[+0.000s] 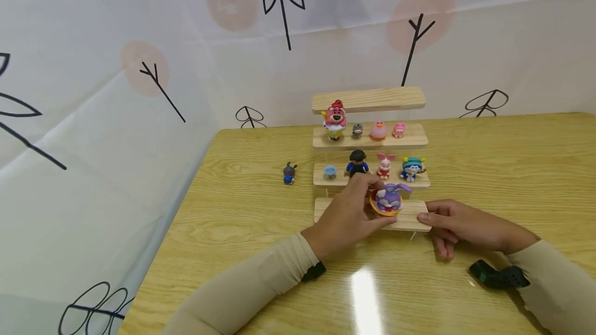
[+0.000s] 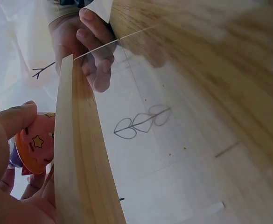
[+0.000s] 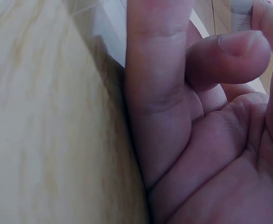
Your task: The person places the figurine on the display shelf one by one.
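Note:
My left hand [image 1: 346, 216] grips a purple rabbit figurine [image 1: 388, 199] with long ears and an orange rim, right at the lowest board of a stepped wooden display shelf [image 1: 412, 214]. From the left wrist view, the figurine's red, star-patterned base [image 2: 38, 142] shows beside the board's edge, fingers and thumb around it. My right hand [image 1: 475, 227] pinches the right end of that lowest board, thumb on top. In the right wrist view its fingers [image 3: 157, 84] fill most of the picture, close to the wood-grained tabletop.
Figurines line the middle boards, among them a pink bear [image 1: 334, 120], a dark-capped figure [image 1: 357, 162], a piglet [image 1: 384, 166] and a blue-hatted figure [image 1: 412, 169]. A small grey-and-blue figurine [image 1: 288, 173] stands on the table [image 1: 247, 195] left of the shelf. Patterned cloth [image 1: 354, 61] hangs behind.

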Demonstrator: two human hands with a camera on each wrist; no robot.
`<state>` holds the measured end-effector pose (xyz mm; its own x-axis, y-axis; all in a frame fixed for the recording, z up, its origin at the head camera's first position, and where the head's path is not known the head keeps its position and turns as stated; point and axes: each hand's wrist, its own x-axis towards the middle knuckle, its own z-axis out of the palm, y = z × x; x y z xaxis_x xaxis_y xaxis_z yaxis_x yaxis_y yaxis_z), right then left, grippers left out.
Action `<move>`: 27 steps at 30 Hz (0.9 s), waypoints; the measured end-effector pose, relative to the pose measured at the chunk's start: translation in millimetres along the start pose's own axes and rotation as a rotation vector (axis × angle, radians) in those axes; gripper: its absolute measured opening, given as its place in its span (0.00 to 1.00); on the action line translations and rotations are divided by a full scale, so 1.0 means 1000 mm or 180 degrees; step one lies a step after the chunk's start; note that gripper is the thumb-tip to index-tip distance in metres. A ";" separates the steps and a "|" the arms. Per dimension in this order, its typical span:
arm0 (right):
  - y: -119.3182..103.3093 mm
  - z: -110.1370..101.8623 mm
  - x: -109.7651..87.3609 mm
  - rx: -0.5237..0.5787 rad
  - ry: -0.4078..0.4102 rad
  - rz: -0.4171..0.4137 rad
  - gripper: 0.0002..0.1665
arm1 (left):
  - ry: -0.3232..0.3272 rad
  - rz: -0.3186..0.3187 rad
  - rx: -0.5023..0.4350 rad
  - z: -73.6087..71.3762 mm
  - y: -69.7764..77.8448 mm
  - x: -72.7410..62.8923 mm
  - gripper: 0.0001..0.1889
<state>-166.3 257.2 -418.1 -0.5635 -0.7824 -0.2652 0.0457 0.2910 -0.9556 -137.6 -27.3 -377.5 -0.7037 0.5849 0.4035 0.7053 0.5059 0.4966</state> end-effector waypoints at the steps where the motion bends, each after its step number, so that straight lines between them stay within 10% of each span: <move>1: 0.000 0.000 0.000 -0.0002 0.0000 0.0000 0.22 | 0.0005 0.0014 0.0022 0.000 0.000 0.001 0.32; 17: -0.001 -0.002 0.000 0.0021 -0.0038 -0.0015 0.21 | 0.0044 -0.0067 0.0260 0.005 0.003 0.001 0.36; 27: 0.001 -0.002 0.000 0.0070 -0.0050 -0.0045 0.21 | 0.0201 0.0187 0.0939 -0.009 0.007 -0.004 0.39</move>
<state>-167.4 258.7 -418.6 -0.5512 -0.7950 -0.2534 0.0560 0.2678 -0.9619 -130.9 -31.7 -368.4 -0.6584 0.5827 0.4764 0.7331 0.6400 0.2303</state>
